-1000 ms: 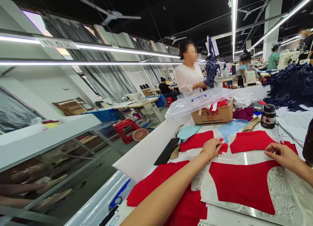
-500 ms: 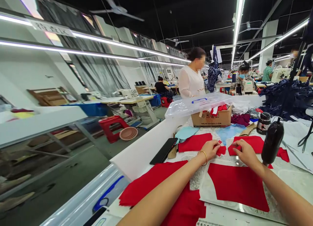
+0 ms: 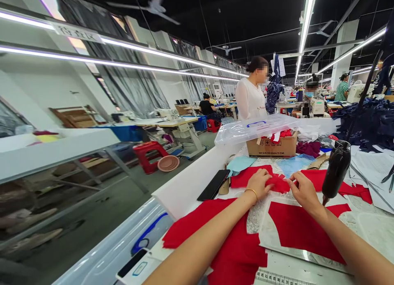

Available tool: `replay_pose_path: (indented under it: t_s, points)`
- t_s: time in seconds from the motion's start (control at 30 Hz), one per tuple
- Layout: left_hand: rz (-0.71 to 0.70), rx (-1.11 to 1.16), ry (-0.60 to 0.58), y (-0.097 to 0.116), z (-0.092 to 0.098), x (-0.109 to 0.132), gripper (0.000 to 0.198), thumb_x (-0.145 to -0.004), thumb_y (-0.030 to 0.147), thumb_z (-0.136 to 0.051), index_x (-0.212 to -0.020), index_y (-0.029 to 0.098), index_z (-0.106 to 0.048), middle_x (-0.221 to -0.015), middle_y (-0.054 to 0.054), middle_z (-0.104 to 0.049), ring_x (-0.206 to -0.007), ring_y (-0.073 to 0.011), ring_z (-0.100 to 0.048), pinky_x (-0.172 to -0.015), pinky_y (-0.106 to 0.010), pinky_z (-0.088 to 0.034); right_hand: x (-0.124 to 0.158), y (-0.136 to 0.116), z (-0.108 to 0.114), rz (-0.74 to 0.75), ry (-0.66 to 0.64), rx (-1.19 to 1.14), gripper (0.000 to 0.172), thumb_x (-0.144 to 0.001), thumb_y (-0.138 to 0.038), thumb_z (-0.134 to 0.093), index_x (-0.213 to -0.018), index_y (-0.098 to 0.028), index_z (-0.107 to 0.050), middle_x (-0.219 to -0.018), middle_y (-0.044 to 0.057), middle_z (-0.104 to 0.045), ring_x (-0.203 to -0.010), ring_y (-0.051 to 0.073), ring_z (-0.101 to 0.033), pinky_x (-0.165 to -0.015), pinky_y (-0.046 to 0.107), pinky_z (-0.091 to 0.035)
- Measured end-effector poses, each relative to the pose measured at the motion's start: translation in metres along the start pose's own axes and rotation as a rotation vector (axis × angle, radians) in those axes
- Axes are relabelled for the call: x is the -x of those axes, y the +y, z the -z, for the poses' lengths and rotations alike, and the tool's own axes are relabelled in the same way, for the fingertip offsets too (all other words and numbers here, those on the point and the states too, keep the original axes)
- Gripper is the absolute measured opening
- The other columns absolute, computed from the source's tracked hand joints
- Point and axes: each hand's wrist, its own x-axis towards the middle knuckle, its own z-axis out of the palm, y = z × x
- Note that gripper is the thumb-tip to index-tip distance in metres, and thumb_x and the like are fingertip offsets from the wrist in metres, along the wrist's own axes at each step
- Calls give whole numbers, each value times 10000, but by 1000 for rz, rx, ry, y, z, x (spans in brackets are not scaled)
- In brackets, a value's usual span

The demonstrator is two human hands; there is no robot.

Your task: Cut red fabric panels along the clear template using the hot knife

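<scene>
lightly, the right hand (image 3: 303, 191) pinches a red fabric scrap (image 3: 279, 183) between closed fingertips, while the left hand (image 3: 258, 185) rests curled against its edge.

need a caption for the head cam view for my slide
Head view: left hand and right hand touch a small red fabric piece above red cut panels on a worktable

The right hand (image 3: 303, 191) has moved left, its fingertips (image 3: 289, 180) now pinching the red fabric scrap (image 3: 278, 183) beside the left hand's fingers (image 3: 265, 185). A black bottle (image 3: 337, 170) has swung in just right of those fingertips.
</scene>
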Motion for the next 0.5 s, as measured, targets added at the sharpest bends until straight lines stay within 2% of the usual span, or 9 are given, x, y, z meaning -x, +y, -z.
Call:
replay_pose_path:
  t_s: [0.1,0.17,0.23,0.37,0.5]
  points:
    - [22,-28,59,-13,18,10,253,-1017,349,-661,-1207,182,-668,-1242,-90,-670,-1070,-232,-675,-935,-446,-582,19,0,14,51,24,-24,223,-1006,-313,-437,-818,-233,-527,-889,46,-638,-728,173,-600,-698,285,-451]
    - [19,-23,87,-17,31,19,123,-981,234,-667,-1075,184,-729,-1108,-77,-701,-1027,-225,-676,-933,-427,-579,36,4,26,115,63,-46,235,-1017,-331,-413,-820,-243,-508,-878,45,-641,-705,171,-602,-663,281,-452]
    - [3,0,102,-13,45,31,180,-907,105,-635,-960,205,-774,-999,-66,-708,-1009,-225,-673,-942,-408,-571,54,10,38,212,128,-62,238,-1026,-332,-405,-832,-248,-513,-870,46,-652,-680,165,-610,-625,275,-460]
    - [-53,94,68,13,70,59,326,-861,72,-556,-998,236,-802,-974,-47,-730,-967,-206,-694,-919,-356,-571,89,20,65,398,300,-58,189,-1024,-254,-457,-858,-250,-545,-882,53,-686,-722,159,-667,-614,254,-503]
    - [-96,215,-28,60,96,86,315,-915,161,-519,-1022,244,-804,-893,-23,-765,-830,-185,-719,-806,-300,-583,123,28,97,407,434,33,156,-1021,-229,-497,-894,-270,-576,-868,55,-701,-734,169,-699,-566,258,-515]
